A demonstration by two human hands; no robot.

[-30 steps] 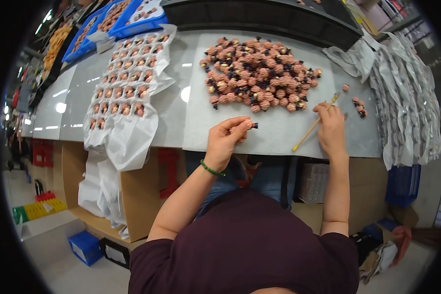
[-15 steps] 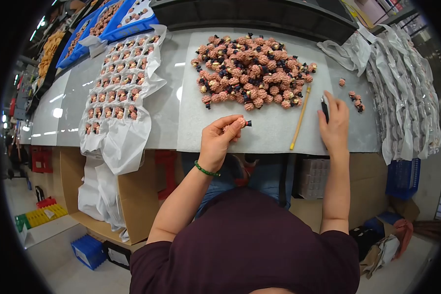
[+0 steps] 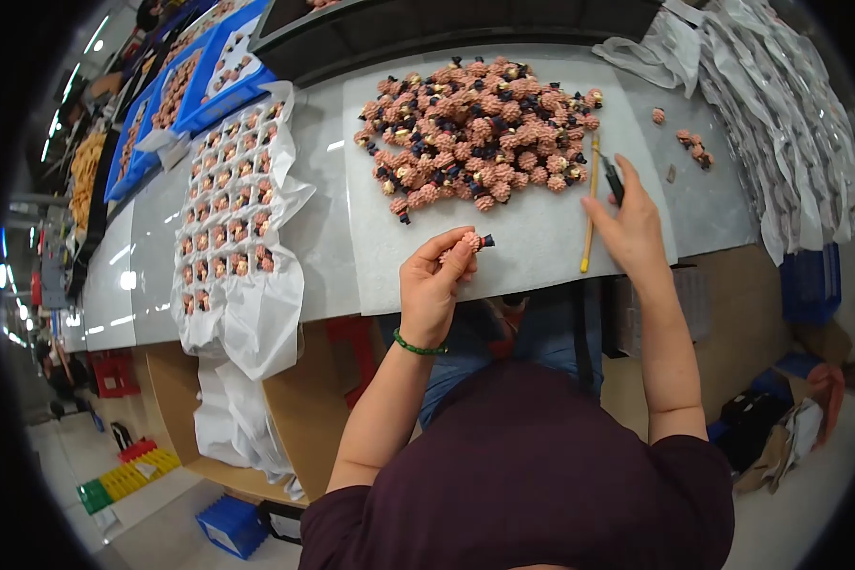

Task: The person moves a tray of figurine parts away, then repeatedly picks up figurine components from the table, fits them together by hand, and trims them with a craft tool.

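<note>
My left hand (image 3: 434, 290), wearing a green bead bracelet, pinches a small figurine (image 3: 472, 243) with a pink, curly, knobbly surface and a black end pointing right. Fingers cover part of it. My right hand (image 3: 632, 223) is at the right of the white sheet, with a slim black pen-like tool (image 3: 614, 179) between thumb and index finger. The thumb is spread toward a thin wooden stick (image 3: 592, 195) with a yellow end, which lies just left of it. Beyond both hands is a large pile of the same pink and black figurines (image 3: 480, 133) on the white sheet (image 3: 532, 256).
Left of the sheet, a white compartment tray (image 3: 277, 195) holds rows of figurines. Blue bins (image 3: 220, 106) stand behind it, and a black crate (image 3: 465, 28) borders the back. Several loose figurines (image 3: 695, 152) lie at right, beside stacked wrapped trays (image 3: 779, 123).
The view has turned and shifted. My right hand and the black tool have come closer to the stick, and the thumb is spread wider. My left hand keeps its figurine.
</note>
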